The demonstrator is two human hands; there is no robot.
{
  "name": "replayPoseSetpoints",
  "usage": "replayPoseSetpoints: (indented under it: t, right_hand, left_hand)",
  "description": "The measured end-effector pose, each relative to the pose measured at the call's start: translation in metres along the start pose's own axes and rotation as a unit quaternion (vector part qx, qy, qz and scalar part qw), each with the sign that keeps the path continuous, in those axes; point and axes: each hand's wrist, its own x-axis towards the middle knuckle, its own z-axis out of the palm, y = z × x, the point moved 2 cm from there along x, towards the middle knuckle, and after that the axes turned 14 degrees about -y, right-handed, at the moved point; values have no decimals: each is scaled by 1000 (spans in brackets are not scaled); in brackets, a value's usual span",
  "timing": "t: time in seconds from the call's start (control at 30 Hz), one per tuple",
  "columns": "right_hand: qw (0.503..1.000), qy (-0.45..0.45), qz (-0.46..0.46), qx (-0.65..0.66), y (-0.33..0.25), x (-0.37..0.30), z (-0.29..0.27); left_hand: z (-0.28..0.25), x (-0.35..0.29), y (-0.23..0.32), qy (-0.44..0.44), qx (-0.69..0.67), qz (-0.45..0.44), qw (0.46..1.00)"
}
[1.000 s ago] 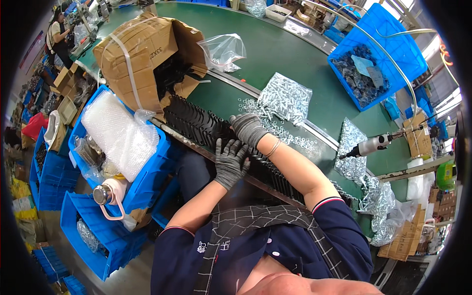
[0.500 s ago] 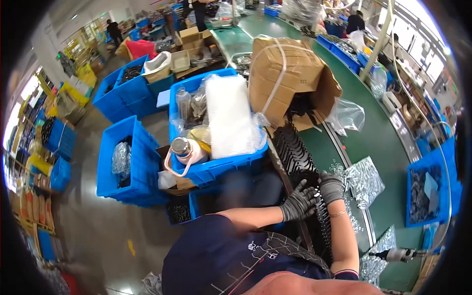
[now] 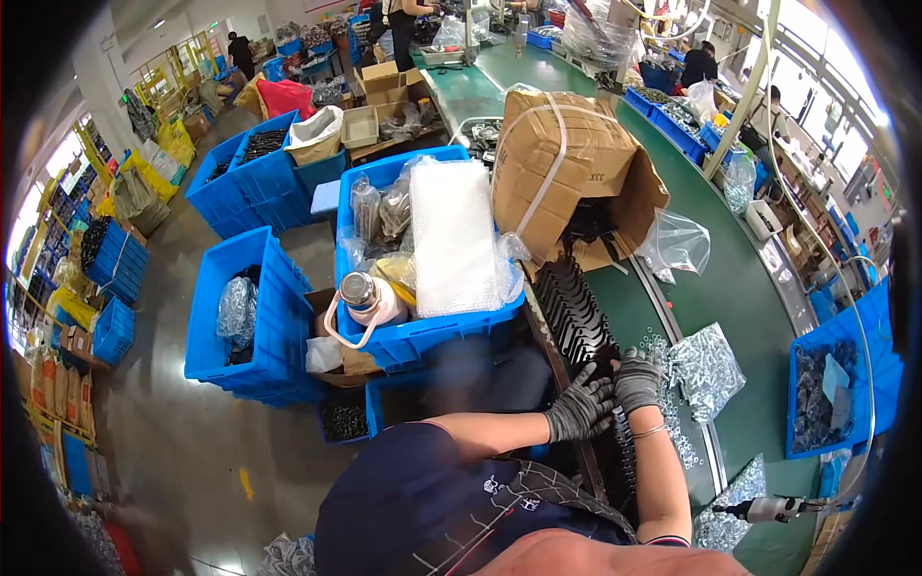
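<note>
A long row of curved black parts (image 3: 574, 305) lies close together along the left edge of the green bench. My left hand (image 3: 581, 407), in a grey work glove, rests over the near part of this row with its fingers stretched out. Beside it, my gloved right hand (image 3: 636, 380) has its fingers bent down at the row; what they grip is hidden. Small silver rings (image 3: 684, 447) are scattered by my right wrist. A clear bag of shiny metal pieces (image 3: 707, 371) lies just right of that hand.
A tipped cardboard box (image 3: 543, 158) stands open beyond the row. On the left is a blue crate (image 3: 423, 336) holding bubble wrap (image 3: 456, 240) and a bottle (image 3: 370, 298). A power screwdriver (image 3: 768, 510) lies at near right, and another blue crate (image 3: 802, 444) at far right.
The view has shifted slightly. Both hands stay close together at the row; my left hand's fingers have drawn closer together and shifted a little.
</note>
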Motion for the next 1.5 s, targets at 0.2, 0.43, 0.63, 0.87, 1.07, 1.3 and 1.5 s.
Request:
replayPoseSetpoints:
  t: [0.2, 0.43, 0.63, 0.87, 1.07, 1.3, 1.5]
  right_hand:
    - [996, 79, -27, -26, 0, 1, 2]
    - [999, 32, -36, 13, -3, -10, -9]
    - [999, -36, -19, 33, -7, -19, -20]
    - [985, 10, -68, 160, -12, -17, -31]
    - [981, -126, 3, 150, 9, -24, -48]
    - [989, -91, 9, 120, 112, -12, 4]
    - [997, -59, 41, 35, 101, -5, 2]
  left_hand:
    - [4, 1, -3, 2, 17, -4, 1000]
    - [2, -2, 1, 16, 14, 1, 1000]
    - [0, -6, 4, 6, 6, -8, 1000]
    - [-21, 14, -3, -147, 7, -55, 988]
    - [-5, 14, -1, 42, 91, -43, 994]
    - [-7, 8, 5, 3, 26, -1, 1000]
    - [-13, 4, 4, 2, 24, 3, 1000]
